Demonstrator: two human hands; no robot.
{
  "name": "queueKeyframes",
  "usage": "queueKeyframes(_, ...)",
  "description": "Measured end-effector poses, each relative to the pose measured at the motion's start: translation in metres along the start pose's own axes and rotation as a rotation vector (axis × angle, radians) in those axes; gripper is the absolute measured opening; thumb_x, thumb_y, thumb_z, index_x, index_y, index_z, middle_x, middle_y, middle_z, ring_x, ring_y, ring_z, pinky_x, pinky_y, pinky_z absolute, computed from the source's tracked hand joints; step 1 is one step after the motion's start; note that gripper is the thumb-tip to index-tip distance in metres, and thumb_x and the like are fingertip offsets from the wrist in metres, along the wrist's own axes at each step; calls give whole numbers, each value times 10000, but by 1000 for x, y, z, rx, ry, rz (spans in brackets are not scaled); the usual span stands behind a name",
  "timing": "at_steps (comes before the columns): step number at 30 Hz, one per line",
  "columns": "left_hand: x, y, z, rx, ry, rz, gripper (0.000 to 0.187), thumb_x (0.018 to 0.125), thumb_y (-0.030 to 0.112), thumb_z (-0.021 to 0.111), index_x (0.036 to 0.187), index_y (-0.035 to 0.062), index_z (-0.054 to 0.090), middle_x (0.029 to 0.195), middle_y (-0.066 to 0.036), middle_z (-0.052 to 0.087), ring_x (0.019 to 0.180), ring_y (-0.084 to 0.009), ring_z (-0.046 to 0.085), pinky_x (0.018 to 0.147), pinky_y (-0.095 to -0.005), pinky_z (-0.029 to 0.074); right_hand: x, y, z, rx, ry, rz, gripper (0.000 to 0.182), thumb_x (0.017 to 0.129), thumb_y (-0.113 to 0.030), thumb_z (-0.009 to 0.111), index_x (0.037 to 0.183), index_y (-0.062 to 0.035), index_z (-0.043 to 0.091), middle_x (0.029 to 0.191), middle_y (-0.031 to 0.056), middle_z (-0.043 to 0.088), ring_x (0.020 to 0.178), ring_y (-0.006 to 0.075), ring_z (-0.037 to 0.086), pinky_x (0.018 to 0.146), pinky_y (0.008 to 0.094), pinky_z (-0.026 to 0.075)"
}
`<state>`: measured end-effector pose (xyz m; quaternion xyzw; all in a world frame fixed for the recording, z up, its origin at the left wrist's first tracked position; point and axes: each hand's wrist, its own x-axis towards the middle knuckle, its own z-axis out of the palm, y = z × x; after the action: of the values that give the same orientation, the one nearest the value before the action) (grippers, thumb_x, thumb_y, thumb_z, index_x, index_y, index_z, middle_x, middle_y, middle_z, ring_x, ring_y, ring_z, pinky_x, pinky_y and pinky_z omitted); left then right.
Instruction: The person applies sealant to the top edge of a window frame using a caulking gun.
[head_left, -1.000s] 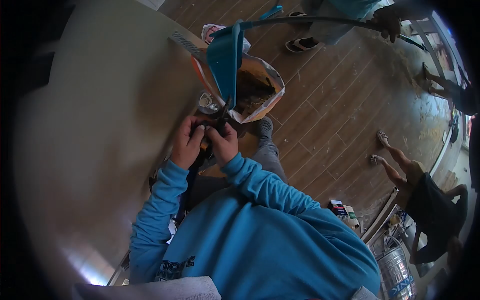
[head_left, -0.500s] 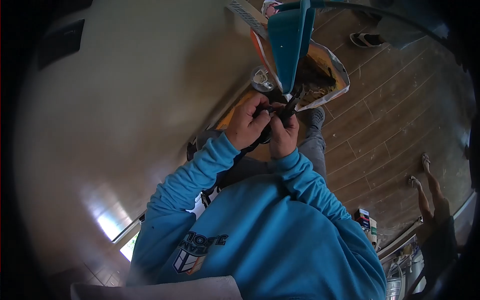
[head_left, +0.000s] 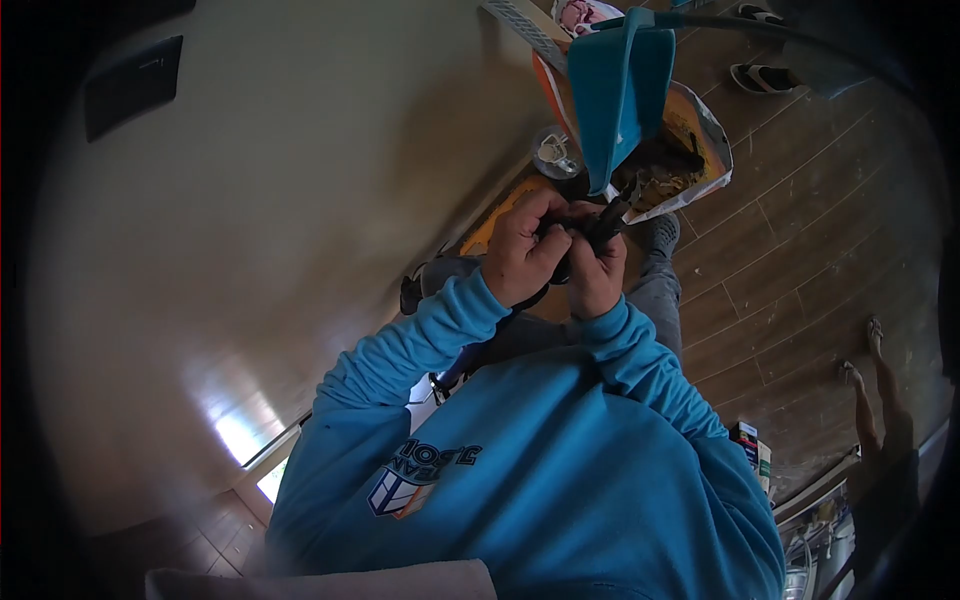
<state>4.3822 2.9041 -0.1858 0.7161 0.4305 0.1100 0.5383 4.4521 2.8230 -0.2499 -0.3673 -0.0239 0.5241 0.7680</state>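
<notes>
My left hand (head_left: pixel 525 248) and my right hand (head_left: pixel 599 268) meet in front of me, their fingertips almost touching. Both hands have curled fingers round a dark object (head_left: pixel 610 222), too dim to name, which sticks up between them. A second small dark piece may lie between the left fingers; I cannot make it out. Just past the fingertips hangs the tip of a teal dustpan-like piece (head_left: pixel 620 95). Beyond it an open bag (head_left: pixel 716 140), orange and white, holds dark and yellowish scraps.
A clear round container (head_left: pixel 556 152) stands beside the bag, near the pale wall (head_left: pixel 300 200). The wooden floor (head_left: pixel 790 240) runs to the right. Another person's feet (head_left: pixel 765 78) are at the upper right; another person's legs (head_left: pixel 880 395) are at the lower right. Small boxes (head_left: pixel 750 447) stand lower right.
The whole view has shifted, so hands, bag and teal piece appear further right. The fingers of both hands have moved slightly closer together round the dark object.
</notes>
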Motion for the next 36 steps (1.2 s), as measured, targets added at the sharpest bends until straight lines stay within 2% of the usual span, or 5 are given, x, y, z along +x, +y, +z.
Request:
queueKeyframes(13, 20, -35, 3, -146, 33, -122, 154, 853, 117, 593, 950, 32, 508, 809, -61, 582, 698, -155, 582, 623, -305, 471, 17, 5, -12, -20, 117, 108, 210, 855, -47, 565, 1061, -12, 579, 931, 21, 595, 836, 95, 549, 752, 236, 444)
queueKeyframes(20, 3, -27, -21, -21, 8, -168, 193, 859, 58, 622, 969, 52, 463, 883, -14, 477, 856, -81, 477, 772, -239, 427, 16, 5, -21, 60, 15, 352, 170, 862, -86, 593, 1019, -22, 609, 852, 18, 620, 758, 118, 590, 712, 267, 484)
queueKeyframes(22, -16, -38, -27, -529, 14, -108, 366, 819, 140, 709, 1067, 35, 462, 972, -37, 498, 924, -110, 501, 833, -260, 434, 12, 3, -16, 67, 7, 380, 157, 862, -88, 595, 1005, -25, 612, 847, 22, 624, 746, 122, 596, 701, 270, 489)
queueKeyframes(26, -117, -81, -51, 49, -219, -150, 914, 684, 366, 823, 1321, -60, 325, 1169, -167, 554, 1060, -233, 581, 900, -326, 464, 9, 11, -8, -2, 44, 461, 155, 877, -128, 569, 1000, -37, 590, 753, 34, 602, 625, 142, 570, 584, 287, 475)
queueKeyframes(36, -253, -83, -31, -88, 299, -452, 606, 623, 271, 804, 1100, -32, 582, 889, -132, 651, 811, -207, 633, 770, -346, 491, 4, 4, -21, -284, -342, 698, 440, 887, -254, 520, 1255, -13, 504, 1004, 89, 623, 696, 135, 542, 612, 272, 453)
